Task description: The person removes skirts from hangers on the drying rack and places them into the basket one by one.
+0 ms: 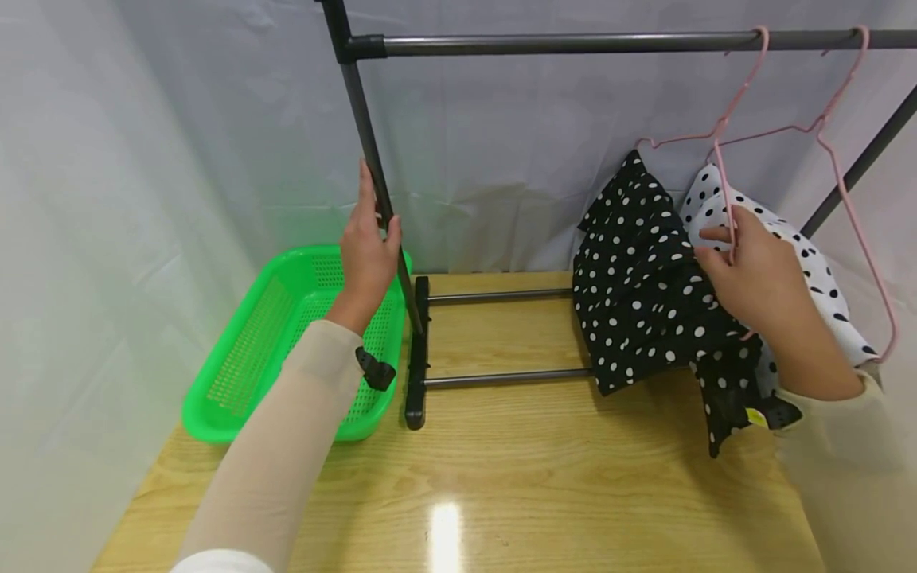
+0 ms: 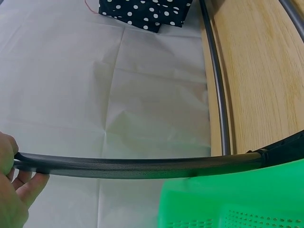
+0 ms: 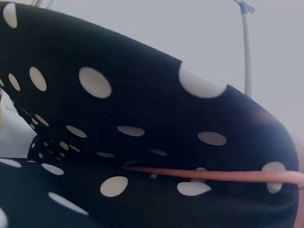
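Note:
My left hand (image 1: 374,231) grips the dark upright pole (image 1: 372,159) of a clothes rack, fingers wrapped round it; the left wrist view shows the same pole (image 2: 142,167) held by that hand (image 2: 12,190). My right hand (image 1: 727,243) pinches the thin wire of a pink hanger (image 1: 725,191) that hangs from the top rail (image 1: 573,41). A black garment with white dots (image 1: 645,294) drapes from it beside my hand and fills the right wrist view (image 3: 142,109), crossed by the pink wire (image 3: 213,175). Behind it hangs a white garment with black dots (image 1: 817,270).
A green perforated basket (image 1: 243,358) sits on the wooden table (image 1: 537,477) left of the rack's base bars (image 1: 501,377). A second pink hanger (image 1: 852,199) hangs at the far right. White cloth backs the scene.

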